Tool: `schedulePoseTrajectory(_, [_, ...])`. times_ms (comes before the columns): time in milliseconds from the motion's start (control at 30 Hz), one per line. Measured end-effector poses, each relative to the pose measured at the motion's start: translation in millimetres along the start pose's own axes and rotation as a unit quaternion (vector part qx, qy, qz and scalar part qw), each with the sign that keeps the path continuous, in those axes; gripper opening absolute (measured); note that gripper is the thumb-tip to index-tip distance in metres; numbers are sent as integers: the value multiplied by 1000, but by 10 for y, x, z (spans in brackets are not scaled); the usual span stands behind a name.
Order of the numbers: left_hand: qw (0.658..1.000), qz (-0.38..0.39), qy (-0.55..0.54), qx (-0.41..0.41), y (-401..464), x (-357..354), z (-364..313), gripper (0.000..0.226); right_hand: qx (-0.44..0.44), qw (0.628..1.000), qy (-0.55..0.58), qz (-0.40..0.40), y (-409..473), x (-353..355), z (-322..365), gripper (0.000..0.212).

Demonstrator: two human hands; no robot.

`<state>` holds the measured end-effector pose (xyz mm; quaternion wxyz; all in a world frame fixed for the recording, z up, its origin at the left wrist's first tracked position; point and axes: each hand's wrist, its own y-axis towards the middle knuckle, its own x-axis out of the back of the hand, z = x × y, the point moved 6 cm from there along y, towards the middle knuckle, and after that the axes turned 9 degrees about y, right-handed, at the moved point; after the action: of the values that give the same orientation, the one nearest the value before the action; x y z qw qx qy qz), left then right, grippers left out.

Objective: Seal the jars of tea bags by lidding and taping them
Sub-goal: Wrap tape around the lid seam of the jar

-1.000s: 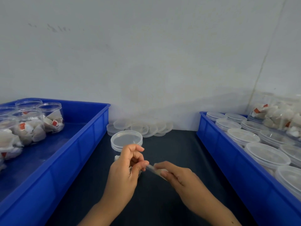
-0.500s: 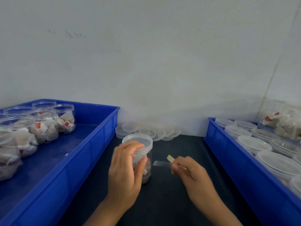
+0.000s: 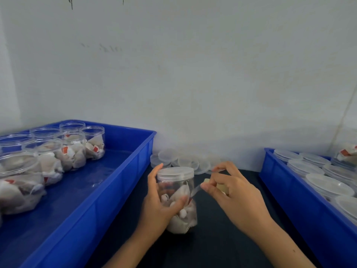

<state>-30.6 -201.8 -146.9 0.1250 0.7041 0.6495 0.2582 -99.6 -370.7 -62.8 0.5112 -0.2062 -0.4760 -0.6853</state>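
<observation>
A clear plastic jar (image 3: 178, 192) of tea bags stands upright on the dark table, with a clear lid (image 3: 175, 173) on top. My left hand (image 3: 158, 207) wraps around the jar's left side and front. My right hand (image 3: 231, 196) is just right of the jar and pinches a strip of clear tape (image 3: 196, 189) with a small beige backing piece; the strip's far end touches the jar's side below the lid.
A blue tray (image 3: 119, 182) on the left holds several open jars of tea bags (image 3: 73, 149). A blue tray (image 3: 301, 207) on the right holds several lidded jars (image 3: 326, 185). Loose clear lids (image 3: 179, 160) lie against the wall behind the jar.
The view has tilted and moved closer. My left hand slid lower down the jar, and my right hand brought the tape strip in to the jar's side.
</observation>
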Motion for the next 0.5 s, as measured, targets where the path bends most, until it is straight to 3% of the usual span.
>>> schedulePoseTrajectory(133, [999, 44, -24, 4, -14, -56, -80, 80, 10, 1000, -17, 12, 48, 15, 58, 42])
schedulePoseTrajectory(233, [998, 66, -10, 18, -25, -101, -102, 81, -9, 999, 45, 27, 71, -5, 9, 46])
schedulePoseTrajectory(400, [998, 46, -24, -22, -39, -80, -248, 76, -32, 993, 105, 44, 69, -52, -57, 45])
schedulePoseTrajectory(500, [997, 32, -27, -59, -25, -35, -334, 58, -30, 992, 121, 31, 72, -44, -51, 38])
